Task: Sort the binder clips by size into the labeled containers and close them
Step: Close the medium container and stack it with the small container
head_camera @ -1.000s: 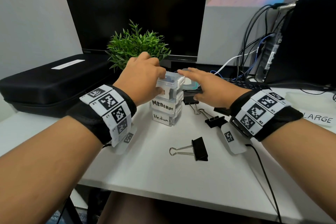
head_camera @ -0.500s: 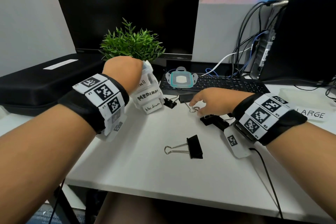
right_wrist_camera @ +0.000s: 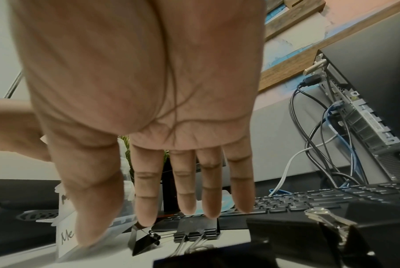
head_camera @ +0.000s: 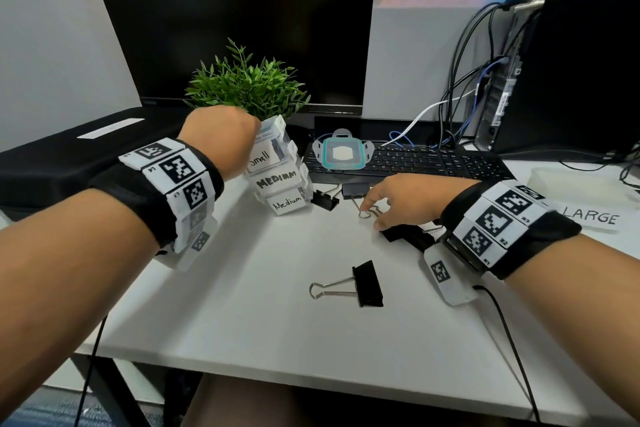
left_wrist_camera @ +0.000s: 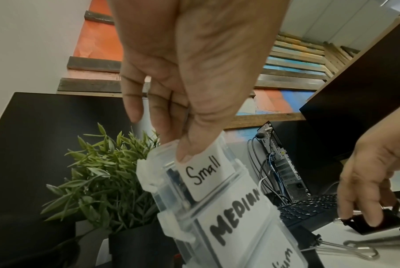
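Observation:
Three clear containers stand stacked and tipped to the left: "Small" (head_camera: pixel 265 159) on top, two marked "Medium" (head_camera: pixel 277 180) below. My left hand (head_camera: pixel 225 142) grips the Small container (left_wrist_camera: pixel 203 174) at its top, thumb on the label. My right hand (head_camera: pixel 375 208) hovers low over black binder clips (head_camera: pixel 355 189), fingers straight in the right wrist view (right_wrist_camera: pixel 171 199), tips near a clip's wire handles (head_camera: pixel 369 213). Another clip (head_camera: pixel 325 199) lies beside the stack, one (head_camera: pixel 405 236) lies under my right wrist, and a large one (head_camera: pixel 367 282) lies nearer me.
A teal-rimmed lid (head_camera: pixel 343 154) lies on the keyboard (head_camera: pixel 433 163). A container with a "LARGE" label (head_camera: pixel 594 217) sits at the right. A potted plant (head_camera: pixel 249 87), a monitor, a black case (head_camera: pixel 69 156) and a computer tower with cables (head_camera: pixel 571 73) ring the desk.
My left hand has tipped the stack to the left. My right hand left the top of the stack and dropped to the clips on the desk.

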The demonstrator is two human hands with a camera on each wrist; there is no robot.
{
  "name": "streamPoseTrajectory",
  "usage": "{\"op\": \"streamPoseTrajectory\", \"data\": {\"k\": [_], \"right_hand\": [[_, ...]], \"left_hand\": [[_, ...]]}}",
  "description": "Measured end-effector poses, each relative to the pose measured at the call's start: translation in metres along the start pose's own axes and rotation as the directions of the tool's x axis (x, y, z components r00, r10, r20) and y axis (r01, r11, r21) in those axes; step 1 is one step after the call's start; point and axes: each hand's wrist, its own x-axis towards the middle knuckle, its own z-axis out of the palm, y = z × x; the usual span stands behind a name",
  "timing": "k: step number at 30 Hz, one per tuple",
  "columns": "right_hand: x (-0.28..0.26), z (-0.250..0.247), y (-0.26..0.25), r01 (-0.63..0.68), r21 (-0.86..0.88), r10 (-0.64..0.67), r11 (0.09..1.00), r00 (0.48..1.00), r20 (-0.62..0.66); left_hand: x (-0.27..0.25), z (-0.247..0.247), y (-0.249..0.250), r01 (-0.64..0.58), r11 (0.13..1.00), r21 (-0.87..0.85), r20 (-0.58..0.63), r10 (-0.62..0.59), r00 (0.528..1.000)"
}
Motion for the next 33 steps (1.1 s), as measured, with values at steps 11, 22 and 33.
{"op": "streamPoseTrajectory", "data": {"k": [11,22,33], "right_hand": [[-0.011,0.004,-0.029,0.141,0.002,-0.140,0.990,0.983,0.118],[-0.015,0.008,-0.042,0.148,-0.074,-0.125,0.986,0.958,0.258],[-0.016,0.012,-0.035,0.094,-0.112,-0.065,0.989,0.968,0.244]], "left_hand": [[0.001,-0.004,0.001,-0.071,0.997,0.026,-0.044,0.072,0.996],[0.010,-0.001,0.021,-0.072,0.970,-0.232,-0.015,0.070,0.997],[0.009,0.005,0.057,-0.100,0.945,-0.313,-0.264,0.015,0.964]]}}
